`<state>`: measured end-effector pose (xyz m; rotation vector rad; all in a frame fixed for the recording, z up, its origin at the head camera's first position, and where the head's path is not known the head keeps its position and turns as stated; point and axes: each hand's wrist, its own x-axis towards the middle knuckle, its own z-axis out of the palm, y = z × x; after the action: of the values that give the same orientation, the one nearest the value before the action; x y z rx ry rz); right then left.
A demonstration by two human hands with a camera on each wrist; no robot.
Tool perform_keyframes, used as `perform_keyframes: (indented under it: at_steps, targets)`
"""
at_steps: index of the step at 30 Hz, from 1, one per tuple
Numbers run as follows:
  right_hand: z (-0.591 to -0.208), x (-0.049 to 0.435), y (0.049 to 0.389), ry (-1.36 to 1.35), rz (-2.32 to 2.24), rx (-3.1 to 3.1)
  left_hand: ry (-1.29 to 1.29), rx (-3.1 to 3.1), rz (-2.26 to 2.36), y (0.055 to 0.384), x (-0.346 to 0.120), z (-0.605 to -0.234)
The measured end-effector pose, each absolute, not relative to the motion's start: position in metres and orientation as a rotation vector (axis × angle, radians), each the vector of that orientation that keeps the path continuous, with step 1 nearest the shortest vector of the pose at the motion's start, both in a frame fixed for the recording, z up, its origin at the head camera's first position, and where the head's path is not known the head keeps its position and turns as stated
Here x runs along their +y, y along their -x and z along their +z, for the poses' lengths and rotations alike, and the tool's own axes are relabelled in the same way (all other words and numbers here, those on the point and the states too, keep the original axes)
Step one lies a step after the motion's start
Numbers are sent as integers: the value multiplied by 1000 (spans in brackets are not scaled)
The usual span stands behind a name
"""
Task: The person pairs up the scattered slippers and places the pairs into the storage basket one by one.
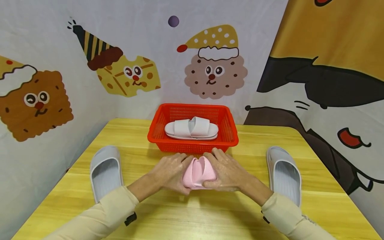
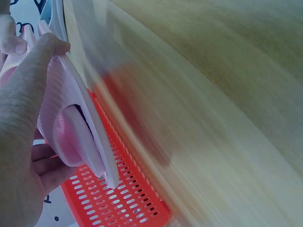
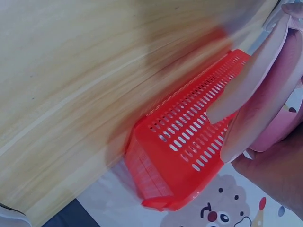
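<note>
A pair of pink ribbed slippers [image 1: 189,178] is held between both hands in the middle of the head view, just in front of a red basket. My left hand [image 1: 172,171] grips the left side of the pair, and my right hand [image 1: 226,171] grips the right side. In the left wrist view, the thumb lies on one edge of a pink slipper [image 2: 61,90] with fingers under it. From the right wrist, two pink soles [image 3: 260,71] appear nested together, raised off the table. Part of the pair is hidden by the hands.
The red perforated basket [image 1: 192,147] stands at the table's back, holding a pair of white slippers [image 1: 182,128]. A grey slipper [image 1: 106,153] lies on the left of the wooden table [image 1: 195,216], and another grey slipper [image 1: 279,154] on the right. A cartoon-printed cloth [image 1: 135,20] hangs behind.
</note>
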<state>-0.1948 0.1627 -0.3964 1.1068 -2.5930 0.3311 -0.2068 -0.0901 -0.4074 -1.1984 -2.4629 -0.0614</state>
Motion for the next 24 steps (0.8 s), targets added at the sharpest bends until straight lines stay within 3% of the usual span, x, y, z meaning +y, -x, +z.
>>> perform_keyframes:
  at_steps: [24]
  targets:
    - [-400, 163, 194, -1055, 452, -2710, 1202, -2523, -106, 204, -94, -409]
